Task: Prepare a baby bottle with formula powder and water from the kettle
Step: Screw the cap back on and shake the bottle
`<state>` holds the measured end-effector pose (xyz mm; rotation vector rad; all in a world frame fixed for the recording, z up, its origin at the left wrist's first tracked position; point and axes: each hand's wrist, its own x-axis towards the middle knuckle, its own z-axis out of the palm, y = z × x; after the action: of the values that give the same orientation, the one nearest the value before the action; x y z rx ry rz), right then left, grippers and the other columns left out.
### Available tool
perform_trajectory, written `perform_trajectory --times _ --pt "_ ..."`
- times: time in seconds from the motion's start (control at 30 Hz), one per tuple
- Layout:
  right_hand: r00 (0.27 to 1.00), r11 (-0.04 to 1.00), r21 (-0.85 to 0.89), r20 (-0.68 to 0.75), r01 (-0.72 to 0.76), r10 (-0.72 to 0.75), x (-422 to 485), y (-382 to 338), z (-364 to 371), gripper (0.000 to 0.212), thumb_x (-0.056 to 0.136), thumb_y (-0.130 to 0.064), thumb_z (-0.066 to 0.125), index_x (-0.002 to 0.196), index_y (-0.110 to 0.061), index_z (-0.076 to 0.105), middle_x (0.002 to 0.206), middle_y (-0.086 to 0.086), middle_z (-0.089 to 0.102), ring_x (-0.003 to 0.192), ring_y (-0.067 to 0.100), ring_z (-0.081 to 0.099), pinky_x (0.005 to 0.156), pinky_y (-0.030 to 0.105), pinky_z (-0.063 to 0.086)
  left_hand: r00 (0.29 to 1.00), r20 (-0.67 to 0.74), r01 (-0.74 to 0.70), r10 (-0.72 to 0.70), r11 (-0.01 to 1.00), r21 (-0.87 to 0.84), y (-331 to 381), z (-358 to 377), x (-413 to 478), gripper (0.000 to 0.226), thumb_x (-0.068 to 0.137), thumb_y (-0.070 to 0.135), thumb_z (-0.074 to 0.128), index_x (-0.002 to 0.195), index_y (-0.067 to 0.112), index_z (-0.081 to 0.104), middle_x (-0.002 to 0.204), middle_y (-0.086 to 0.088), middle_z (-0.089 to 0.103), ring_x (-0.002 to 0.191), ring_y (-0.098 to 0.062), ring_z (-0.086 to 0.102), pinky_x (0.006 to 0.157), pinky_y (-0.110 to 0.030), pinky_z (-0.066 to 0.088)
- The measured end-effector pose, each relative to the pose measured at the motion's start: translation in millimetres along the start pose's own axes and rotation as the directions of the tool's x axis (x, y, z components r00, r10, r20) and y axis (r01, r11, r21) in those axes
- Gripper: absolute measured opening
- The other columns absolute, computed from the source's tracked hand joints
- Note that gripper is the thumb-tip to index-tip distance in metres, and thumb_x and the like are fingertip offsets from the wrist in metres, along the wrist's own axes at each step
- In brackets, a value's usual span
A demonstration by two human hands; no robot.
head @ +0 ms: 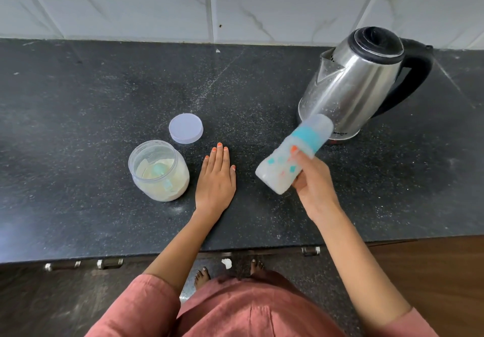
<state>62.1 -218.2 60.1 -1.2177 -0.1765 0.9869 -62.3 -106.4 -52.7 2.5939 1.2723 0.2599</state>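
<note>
Right hand (313, 179) grips a blurred, tilted baby bottle (290, 155) above the black speckled counter (78, 127); left hand (216, 176) rests flat, fingers together, below marble-tiled wall (157, 3).

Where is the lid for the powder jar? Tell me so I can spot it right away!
Look at the dark speckled counter under the white tiled wall. On its left part stands an open clear jar of pale powder, and the lid lies just behind it, toward the wall. It is the only flat, round, pale lilac disc there.
</note>
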Motion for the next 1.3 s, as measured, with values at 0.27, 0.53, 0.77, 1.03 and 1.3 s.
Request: perform_trajectory --times 0.27,0.53,0.77,1.03,1.3 --pt "0.976 0.926 -0.377 0.200 -0.007 0.089 -10.2 12.4 0.6 0.024 0.067 -0.014 0.073 0.089 -0.019 0.064 0.090 0.001 0.069 0.091 0.019 0.064 0.087 0.037 0.051 1.000 0.021 -0.004 0.004 1.000 0.003 -0.8 0.8 0.1 0.051 0.101 0.025 0.024 0.145 0.004 0.012 0.155 -0.012 0.008 0.144 -0.023 0.007 0.115 -0.032 0.000" --pt "1.000 1.000 0.014 -0.013 0.025 -0.025 0.3 3.3 12.6 0.013 0.086 -0.011 0.056 0.098 -0.018 0.059 0.093 -0.002 0.065 0.088 0.010 0.062 0.075 0.025 0.055 1.000 -0.007 -0.009 0.009 1.000 0.002 -0.6 1.9 0.3 0.065 0.091 0.035 0.004 0.141 -0.001 0.027 0.150 -0.017 0.024 0.140 -0.029 0.023 0.113 -0.036 0.011" --pt "0.999 0.997 -0.062 0.016 0.052 -0.051 -4.9 -1.1 5.6 0.014 0.079 -0.011 0.061 0.091 -0.018 0.062 0.087 -0.004 0.068 0.081 0.007 0.064 0.079 0.029 0.052 1.000 -0.012 -0.001 0.001 1.000 -0.002 -1.3 1.7 -0.3 0.054 0.098 0.029 0.016 0.142 0.000 0.023 0.152 -0.016 0.021 0.141 -0.027 0.019 0.113 -0.034 0.007" --pt "0.984 0.910 -0.414 0.166 0.016 0.058 -18.0 5.7 8.1 0.015 0.077 -0.010 0.066 0.085 -0.022 0.064 0.084 -0.005 0.068 0.081 0.008 0.064 0.079 0.028 0.052 1.000 0.015 -0.004 0.004 1.000 0.018 -1.2 2.4 0.1 0.051 0.100 0.027 0.018 0.145 0.004 0.012 0.155 -0.012 0.009 0.144 -0.023 0.007 0.114 -0.031 -0.001" --pt "0.998 0.992 -0.109 0.023 0.064 -0.061 -4.9 -2.3 13.3 0.012 0.084 -0.011 0.059 0.091 -0.021 0.060 0.089 -0.004 0.066 0.085 0.011 0.064 0.083 0.032 0.052 1.000 -0.006 -0.004 0.004 1.000 -0.004 -0.7 0.5 -0.7 0.051 0.100 0.027 0.017 0.145 0.004 0.015 0.154 -0.012 0.011 0.143 -0.023 0.009 0.113 -0.030 -0.001"
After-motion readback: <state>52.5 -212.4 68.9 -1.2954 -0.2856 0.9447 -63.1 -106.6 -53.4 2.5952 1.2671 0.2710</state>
